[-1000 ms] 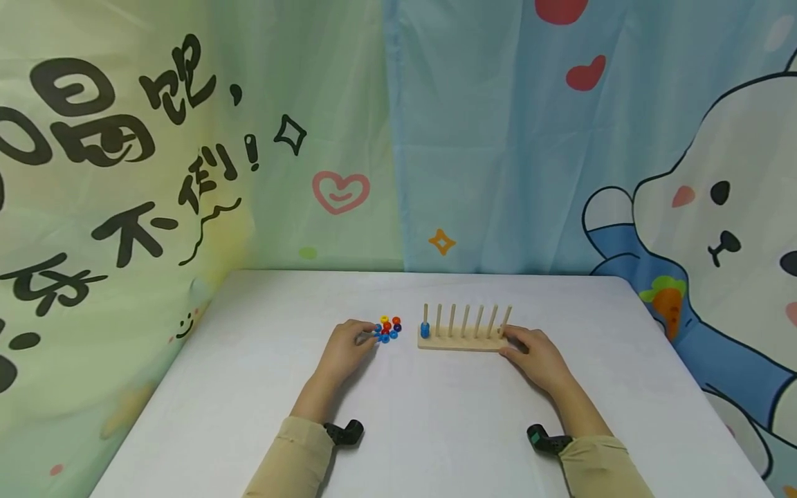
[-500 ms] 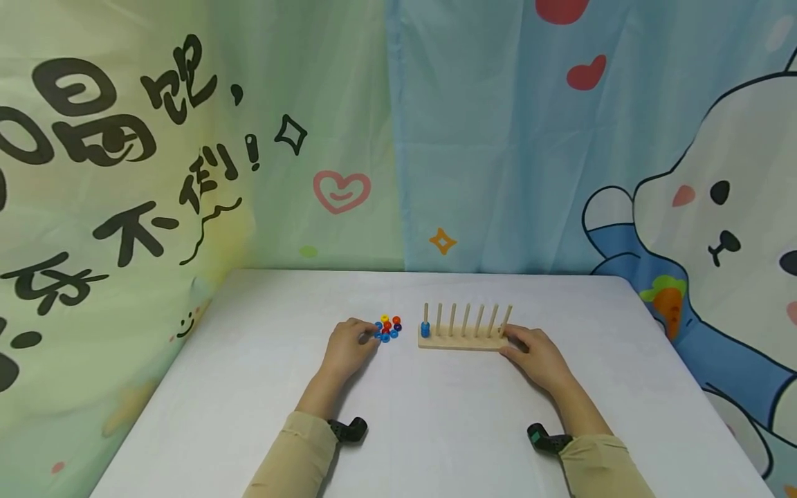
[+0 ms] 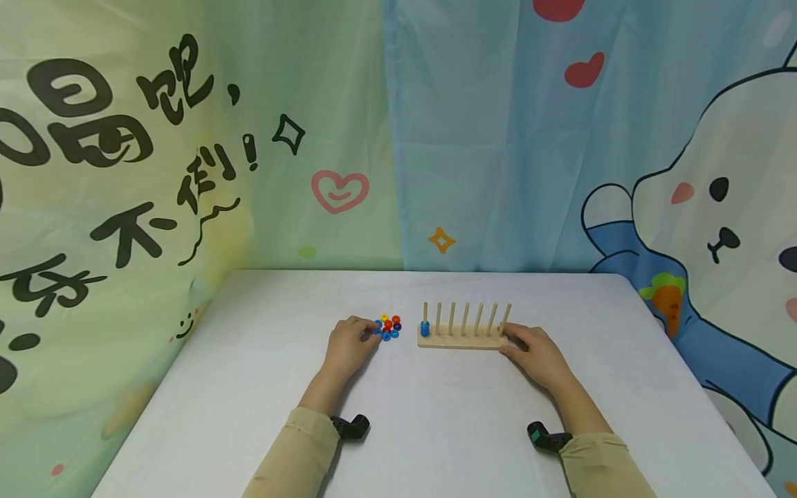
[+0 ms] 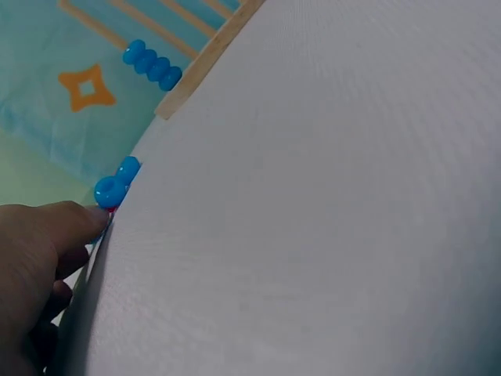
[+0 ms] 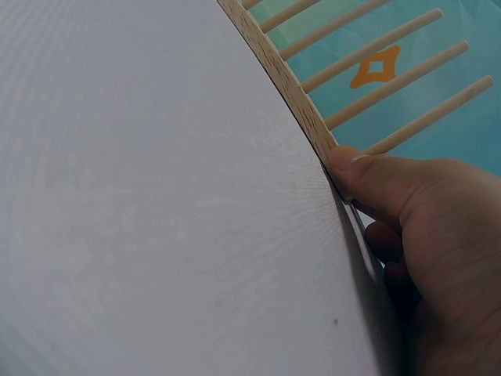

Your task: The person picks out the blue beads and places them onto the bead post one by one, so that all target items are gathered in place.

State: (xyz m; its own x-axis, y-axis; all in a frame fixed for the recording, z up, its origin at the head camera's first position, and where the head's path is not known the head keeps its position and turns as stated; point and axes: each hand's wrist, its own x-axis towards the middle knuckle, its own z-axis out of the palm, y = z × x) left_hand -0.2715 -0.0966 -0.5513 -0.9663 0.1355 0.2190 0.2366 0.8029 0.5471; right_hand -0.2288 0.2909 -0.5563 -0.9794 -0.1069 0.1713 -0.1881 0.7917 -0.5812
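My left hand [image 3: 349, 344] is at the left edge of a small cluster of coloured beads [image 3: 387, 337], its thumb and forefinger pinching a blue bead that they mostly hide. Two blue beads [image 4: 110, 192] show just beyond the thumb tip in the left wrist view. To the right stands a wooden peg rack [image 3: 461, 342] with a row of upright pegs. Blue beads [image 4: 152, 66] are stacked on its leftmost peg; the other pegs are bare. My right hand [image 3: 537, 356] grips the rack's right end, with the thumb [image 5: 352, 166] at its front edge and fingers behind.
A white cloth covers the table [image 3: 436, 422]. Among the loose beads are a yellow bead [image 3: 384, 318], an orange bead [image 3: 396, 319] and a dark blue bead [image 3: 397, 326]. A printed curtain [image 3: 486, 159] hangs behind the table's far edge.
The left hand has shifted slightly right and its thumb and forefinger have drawn together at the beads. The nearest blue beads have slid slightly right. The right hand and rack stay put.
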